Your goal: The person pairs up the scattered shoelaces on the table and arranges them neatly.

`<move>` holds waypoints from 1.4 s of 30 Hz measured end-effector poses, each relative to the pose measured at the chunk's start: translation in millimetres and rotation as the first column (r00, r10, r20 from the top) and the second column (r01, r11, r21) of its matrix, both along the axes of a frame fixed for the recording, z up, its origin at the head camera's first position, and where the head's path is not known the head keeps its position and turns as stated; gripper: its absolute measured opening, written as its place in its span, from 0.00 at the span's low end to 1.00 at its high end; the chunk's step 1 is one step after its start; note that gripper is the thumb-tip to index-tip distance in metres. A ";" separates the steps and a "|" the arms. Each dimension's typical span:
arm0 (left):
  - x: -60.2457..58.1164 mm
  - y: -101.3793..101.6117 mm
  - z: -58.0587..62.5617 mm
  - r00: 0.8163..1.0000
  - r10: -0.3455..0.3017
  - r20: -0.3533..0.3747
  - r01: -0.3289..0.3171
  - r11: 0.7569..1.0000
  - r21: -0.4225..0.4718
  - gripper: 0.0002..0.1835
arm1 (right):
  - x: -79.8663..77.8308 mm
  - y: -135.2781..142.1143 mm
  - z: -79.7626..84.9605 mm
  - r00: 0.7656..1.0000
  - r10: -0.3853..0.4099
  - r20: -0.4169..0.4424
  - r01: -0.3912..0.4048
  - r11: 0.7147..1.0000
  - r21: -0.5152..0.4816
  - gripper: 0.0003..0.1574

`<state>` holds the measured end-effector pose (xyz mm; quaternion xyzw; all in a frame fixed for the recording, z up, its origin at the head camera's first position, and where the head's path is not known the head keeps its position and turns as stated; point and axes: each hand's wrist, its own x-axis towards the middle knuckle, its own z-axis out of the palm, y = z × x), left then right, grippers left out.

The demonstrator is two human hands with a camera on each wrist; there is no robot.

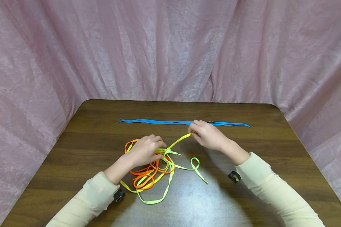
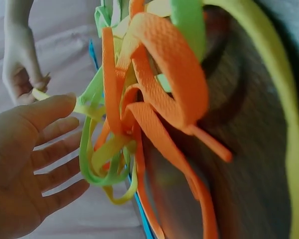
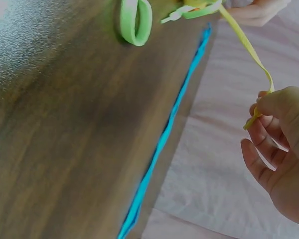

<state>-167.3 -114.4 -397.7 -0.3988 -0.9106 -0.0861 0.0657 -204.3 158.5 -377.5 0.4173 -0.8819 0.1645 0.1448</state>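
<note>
My right hand [image 1: 208, 135] pinches one end of a yellow shoelace [image 3: 245, 44] between thumb and fingers, and the lace runs taut up from a tangle. Over that pile, my left hand [image 1: 146, 150] has its thumb and fingers spread apart. The left wrist view shows those fingers nearly straight beside the loops, with the thumb tip overlapping the yellow lace. Orange shoelace [image 2: 182, 74] loops and a light green shoelace [image 1: 154, 202] are mixed with the yellow in the heap. A green end with a small curl trails to the right on the table.
Blue shoelaces [image 1: 170, 122] lie stretched out lengthwise near the far side of the brown wooden table [image 1: 88, 135]. Pink curtains [image 1: 159, 47] hang behind and on both sides. A small dark camera sits on each wrist.
</note>
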 end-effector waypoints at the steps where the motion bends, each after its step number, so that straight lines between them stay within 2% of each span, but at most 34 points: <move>1: -0.7 2.3 0.0 1.000 0.000 0.003 0.000 1.000 -0.007 0.17 | 0.3 0.6 1.8 1.000 0.000 -0.007 0.000 1.000 -0.005 0.08; 7: -5.7 18.0 -0.5 1.000 -0.001 0.012 0.002 1.000 -0.031 0.14 | 2.3 0.6 9.4 0.999 0.009 -0.042 -0.011 0.998 -0.055 0.07; 15: -5.8 28.9 -2.0 0.999 -0.017 0.044 0.017 1.000 0.015 0.03 | 3.6 1.2 14.6 0.996 0.007 -0.083 -0.015 0.995 -0.099 0.06; 26: 2.7 16.2 7.9 0.999 0.017 0.046 -0.022 0.995 0.096 0.02 | 2.4 19.4 6.3 0.996 -0.048 -0.081 0.042 0.997 -0.070 0.05; 39: 9.1 -3.0 14.2 0.997 0.051 -0.066 -0.044 0.994 0.100 0.04 | 6.3 50.3 -2.7 0.991 -0.126 -0.048 0.122 0.990 -0.077 0.07; 42: 10.7 -6.9 17.7 0.996 0.067 -0.058 -0.061 0.992 0.107 0.04 | 6.9 57.9 -4.1 0.989 -0.137 -0.054 0.132 0.988 -0.085 0.08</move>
